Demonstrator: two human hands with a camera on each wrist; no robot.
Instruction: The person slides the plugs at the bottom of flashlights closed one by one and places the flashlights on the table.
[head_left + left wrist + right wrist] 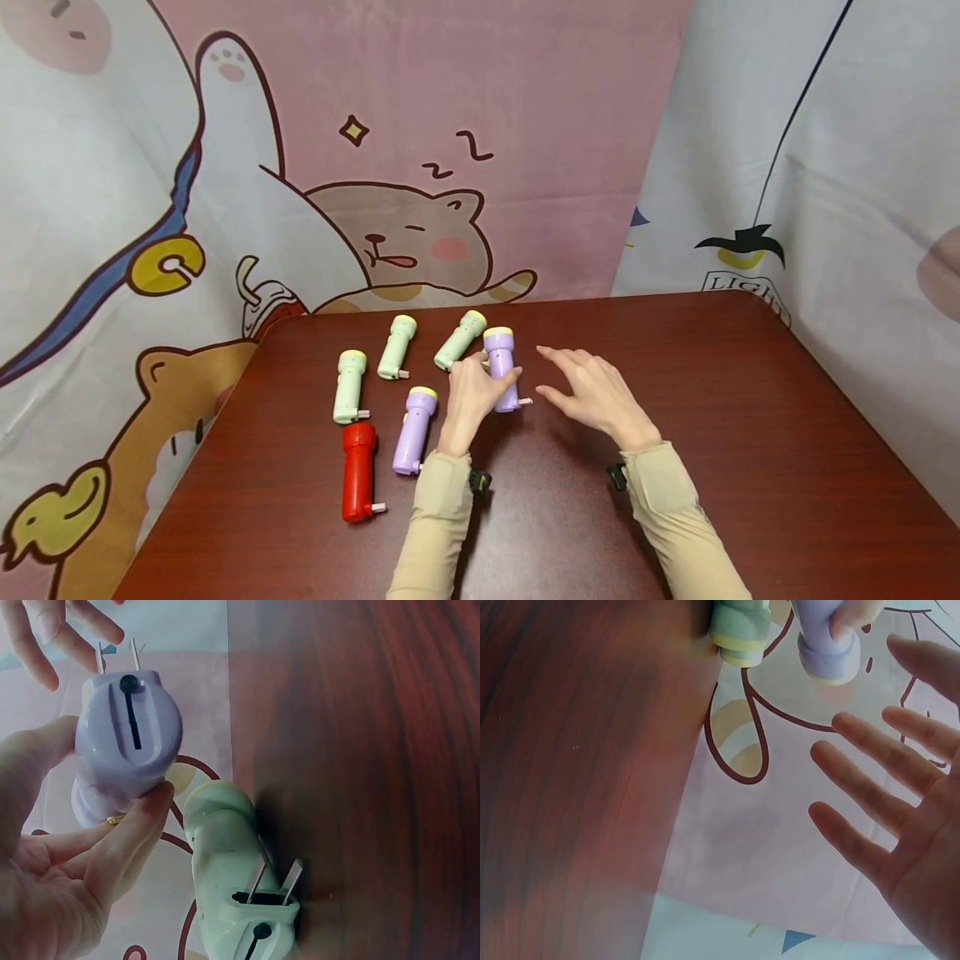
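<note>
My left hand [471, 393] grips a purple flashlight [501, 357] between thumb and fingers, its yellow-rimmed head pointing away from me. In the left wrist view, the flashlight's tail [129, 727] shows two metal plug prongs folded out and a black slider in a slot. To the right, apart from the flashlight, my right hand [598, 393] is held with its fingers spread and nothing in them. Just beyond the left hand lies a pale green flashlight [461, 340], which also has its prongs out in the left wrist view.
On the left of the brown table [750, 467] lie two more green flashlights, one upper [397, 346] and one farther left [349, 387]. Nearer me are another purple flashlight [415, 432] and a red one [358, 473]. A cartoon-printed cloth [570, 167] hangs behind the table.
</note>
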